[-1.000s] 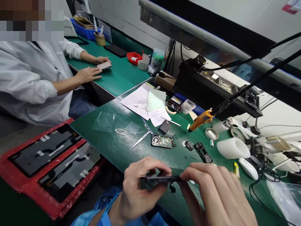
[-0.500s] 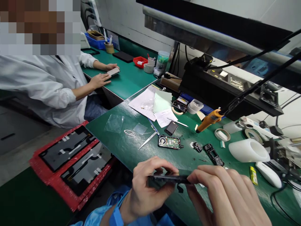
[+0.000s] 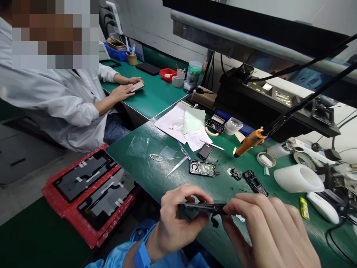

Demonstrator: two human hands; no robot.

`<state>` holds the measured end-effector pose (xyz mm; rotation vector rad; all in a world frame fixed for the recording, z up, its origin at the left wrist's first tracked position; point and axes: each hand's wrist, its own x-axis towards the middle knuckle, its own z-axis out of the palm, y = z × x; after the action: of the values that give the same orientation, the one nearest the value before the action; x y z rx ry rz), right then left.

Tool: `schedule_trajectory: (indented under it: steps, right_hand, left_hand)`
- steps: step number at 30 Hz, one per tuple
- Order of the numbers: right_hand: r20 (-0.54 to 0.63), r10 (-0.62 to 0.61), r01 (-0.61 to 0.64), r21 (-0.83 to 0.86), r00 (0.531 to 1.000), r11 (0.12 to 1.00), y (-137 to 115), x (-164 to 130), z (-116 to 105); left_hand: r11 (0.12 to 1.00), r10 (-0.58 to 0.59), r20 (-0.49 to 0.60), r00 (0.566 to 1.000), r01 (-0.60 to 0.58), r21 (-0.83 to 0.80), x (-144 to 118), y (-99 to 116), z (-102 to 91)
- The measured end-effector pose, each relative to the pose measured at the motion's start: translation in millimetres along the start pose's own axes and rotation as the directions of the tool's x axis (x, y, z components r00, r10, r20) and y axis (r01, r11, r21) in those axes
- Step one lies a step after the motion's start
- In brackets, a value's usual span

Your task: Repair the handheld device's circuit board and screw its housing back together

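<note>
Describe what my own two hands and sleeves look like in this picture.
Both are bare, without gloves. Your left hand has a flat blue band at the wrist, with a loose, shiny blue sleeve behind it. No sleeve shows at your right hand.

A loose, glossy light-blue sleeve (image 3: pixel 113 257) is worn on the left arm, its thin fabric gathered in soft folds. Around the left wrist is fastened a brighter blue wristband (image 3: pixel 141 256) with a flat, block-like piece. More blue cloth (image 3: pixel 197 261) is seen at the near centre. Both the left hand (image 3: pixel 180 225) and the right hand (image 3: pixel 267 223) are ungloved.
</note>
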<state>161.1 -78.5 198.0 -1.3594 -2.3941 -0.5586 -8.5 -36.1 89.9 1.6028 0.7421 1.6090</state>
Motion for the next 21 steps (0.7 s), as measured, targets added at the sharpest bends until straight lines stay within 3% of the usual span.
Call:
schedule_trajectory:
  steps: [12, 21]
  right_hand:
    - [0.031, 0.125, -0.126, 0.038, 0.992, 0.991, 4.7, -4.6, -12.5]
    - [0.077, 0.149, -0.152, 0.036, 0.986, 0.988, 2.6, -4.7, -16.6]
  left_hand:
    - [0.997, 0.045, -0.027, 0.999, -0.044, 0.056, 3.1, 2.5, -1.4]
    - [0.996, 0.001, -0.067, 0.998, 0.005, 0.094, 1.2, 6.1, 4.2]
